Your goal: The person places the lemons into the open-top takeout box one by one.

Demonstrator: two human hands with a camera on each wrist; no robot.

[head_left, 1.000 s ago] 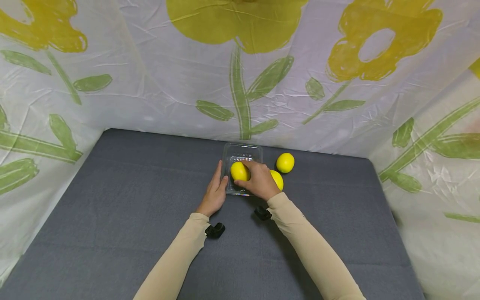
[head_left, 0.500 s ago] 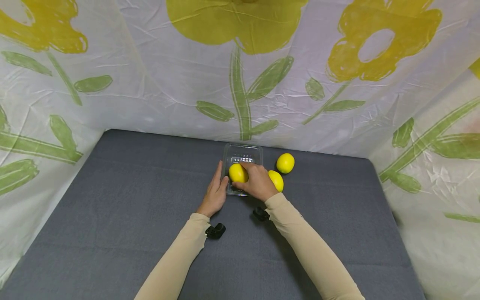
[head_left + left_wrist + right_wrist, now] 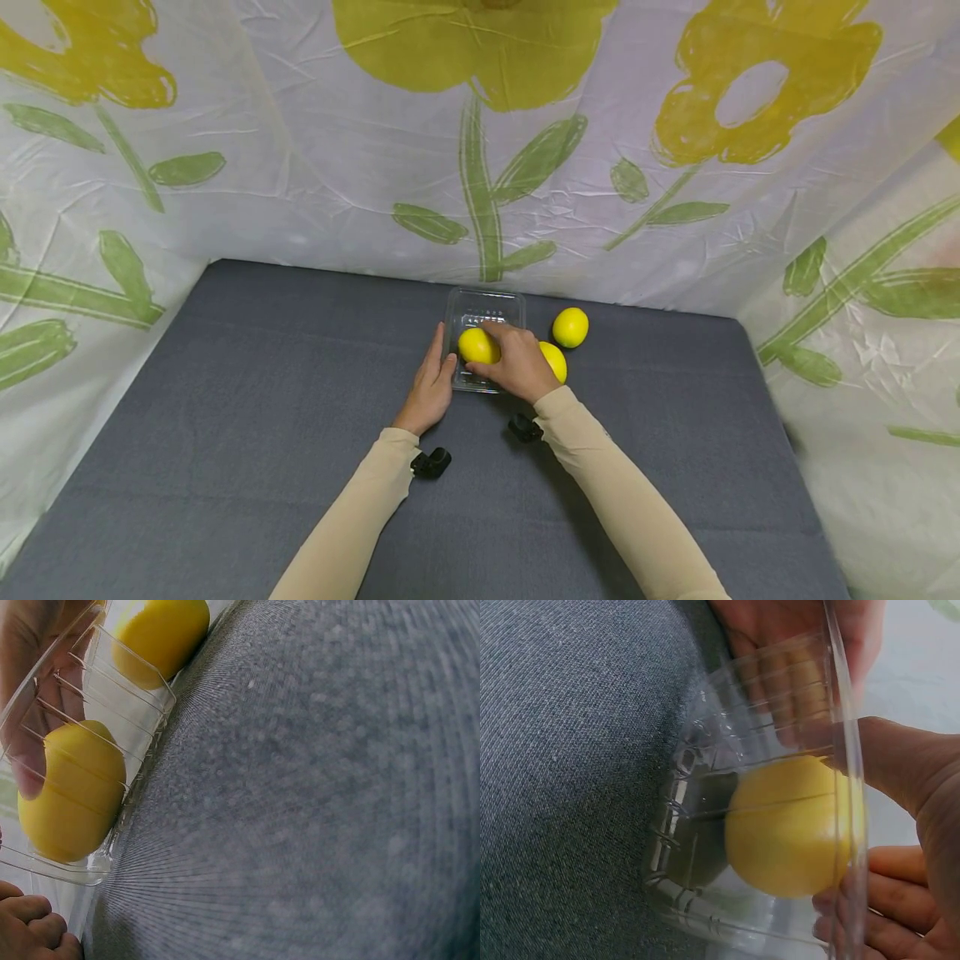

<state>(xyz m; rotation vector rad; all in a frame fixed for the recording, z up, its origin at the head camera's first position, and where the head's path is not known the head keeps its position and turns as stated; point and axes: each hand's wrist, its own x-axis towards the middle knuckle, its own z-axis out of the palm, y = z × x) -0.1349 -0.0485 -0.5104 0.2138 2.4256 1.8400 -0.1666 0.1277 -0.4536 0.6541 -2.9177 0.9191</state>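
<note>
A yellow lemon [image 3: 477, 346] is inside a clear plastic container [image 3: 462, 307], toward its near end. My right hand [image 3: 522, 365] holds it from the right, the thumb on the near side and fingers on the far side. The right wrist view shows this lemon [image 3: 791, 832] through the transparent wall. My left hand [image 3: 427, 387] lies along the container's left side, touching it, fingers extended. Beside the container on the right, a second lemon [image 3: 554, 362] is partly hidden by my right hand, and a third lemon [image 3: 571, 327] lies slightly farther back.
A dark grey cloth [image 3: 285, 400] covers the table. Behind it and at both sides hangs a white sheet [image 3: 322, 192] printed with yellow flowers. The container stands near the table's back edge.
The lemon in my right hand has shifted slightly left and toward me inside the container, then slightly back right. My left hand and the other lemons stay in place.
</note>
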